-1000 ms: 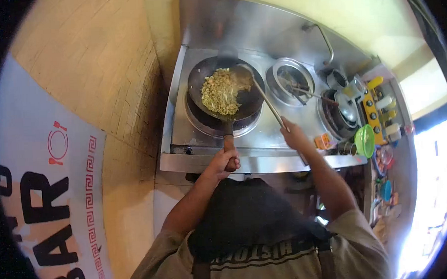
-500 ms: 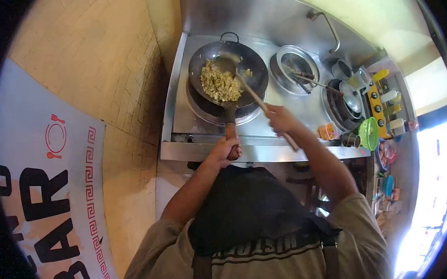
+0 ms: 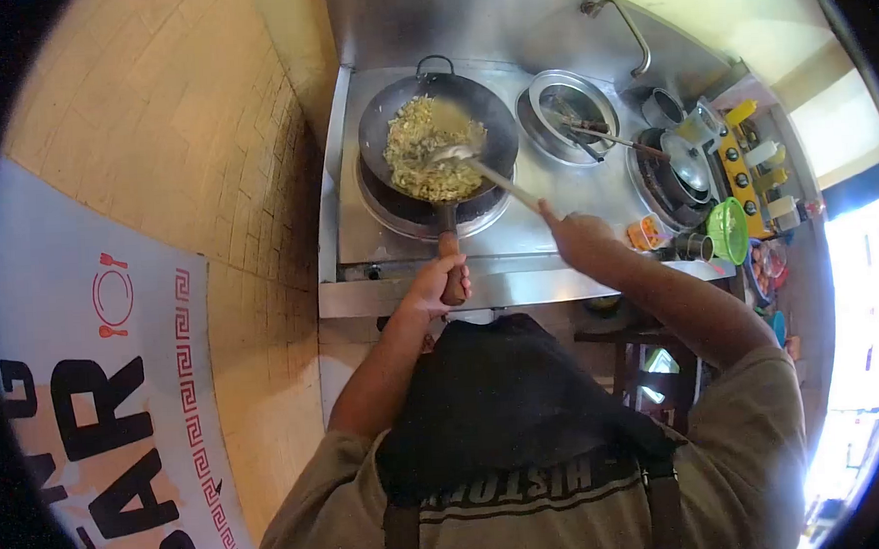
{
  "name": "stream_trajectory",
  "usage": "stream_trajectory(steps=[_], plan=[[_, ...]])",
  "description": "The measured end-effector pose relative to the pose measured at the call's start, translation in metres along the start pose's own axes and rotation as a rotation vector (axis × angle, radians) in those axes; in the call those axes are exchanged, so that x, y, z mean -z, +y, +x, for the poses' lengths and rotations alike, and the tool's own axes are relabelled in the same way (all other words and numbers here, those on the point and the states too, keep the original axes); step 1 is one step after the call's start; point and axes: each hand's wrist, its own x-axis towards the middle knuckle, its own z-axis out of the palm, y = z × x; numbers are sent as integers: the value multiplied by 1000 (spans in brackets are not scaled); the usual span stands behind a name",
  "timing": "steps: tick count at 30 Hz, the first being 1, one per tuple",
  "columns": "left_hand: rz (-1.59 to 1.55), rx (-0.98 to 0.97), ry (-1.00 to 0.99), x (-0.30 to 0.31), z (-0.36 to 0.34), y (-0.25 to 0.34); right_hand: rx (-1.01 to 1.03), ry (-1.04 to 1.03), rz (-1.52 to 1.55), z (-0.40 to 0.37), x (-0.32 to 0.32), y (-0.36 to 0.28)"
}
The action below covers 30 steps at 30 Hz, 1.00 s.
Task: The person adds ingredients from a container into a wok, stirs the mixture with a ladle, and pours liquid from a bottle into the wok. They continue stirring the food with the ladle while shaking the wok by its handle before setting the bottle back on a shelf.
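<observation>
A dark wok [image 3: 497, 125] rests on the left burner, holding chopped food [image 3: 414, 148] in small yellow-green pieces. My left hand [image 3: 438, 285] is wrapped round the wok's wooden handle [image 3: 454, 290] at the front. In my right hand [image 3: 583, 239] is the long handle of a ladle [image 3: 507, 183], gripped to the right of the wok. The ladle's head is down in the food, and the food around it is blurred by motion.
Right of the wok are a metal ring-rimmed pot [image 3: 541, 123], a tap [image 3: 637, 42], a lidded pan [image 3: 687, 166], an orange container [image 3: 646, 233], a green bowl [image 3: 727, 231] and squeeze bottles [image 3: 763, 152]. A wall and banner [image 3: 170, 384] stand at left.
My right hand has moved right, its forearm swinging outward. The ladle's head has come down into the food, which is spread wider across the wok. The whole view has shifted slightly.
</observation>
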Motion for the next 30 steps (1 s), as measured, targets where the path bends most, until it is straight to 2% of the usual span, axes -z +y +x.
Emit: stream_trajectory(steps=[3,4,5,7,9,10,12,14,15,16,19,20,21,23,24,25,26,27,28,29,30], plan=[[131,-76,-20,0,-4,0,-149,165,116,53,-28,-10],[119,-62,-25,-1,-3,5,-140,286,329,84,-41,-18],[101,-39,-27,0,-3,5,-132,279,244,91,-32,-39],[140,-42,18,2,-5,6,43,154,2,57,-17,-69],[255,-90,103,1,-9,8,-27,25,205,-17,14,-74],[151,-85,96,-23,-26,6,-61,-28,289,-35,25,-67],[-60,-66,79,-89,-72,-7,-123,-6,317,-28,7,-52],[56,-76,73,-94,-68,-10,-158,-12,463,-18,6,-37],[119,-84,73,-93,-66,-6,-155,73,560,-17,1,-35],[133,-86,-5,-65,-46,-4,-155,159,656,-19,-10,-34],[301,-91,53,-34,-28,9,-157,418,825,-50,-15,-39],[528,-207,212,-34,-27,8,-169,483,851,-67,1,-39],[685,-422,337,-26,-11,13,-184,551,882,-81,18,-37],[985,-839,591,0,29,22,-148,545,936,-113,55,-29],[625,-758,392,-26,22,39,-131,540,962,-120,63,-27],[264,-663,197,-58,17,62,-131,494,849,-114,56,-28],[-366,-320,-115,-79,39,76,-125,447,734,-100,41,-34],[-499,-222,-166,-106,54,68,-122,391,630,-89,21,-46],[-632,-118,-204,-133,69,60,-218,141,589,-60,7,-61],[-276,-309,-21,-167,79,59,-175,152,661,-52,6,-56],[-156,-283,-77,-155,112,55,-122,170,718,-41,11,-42]])
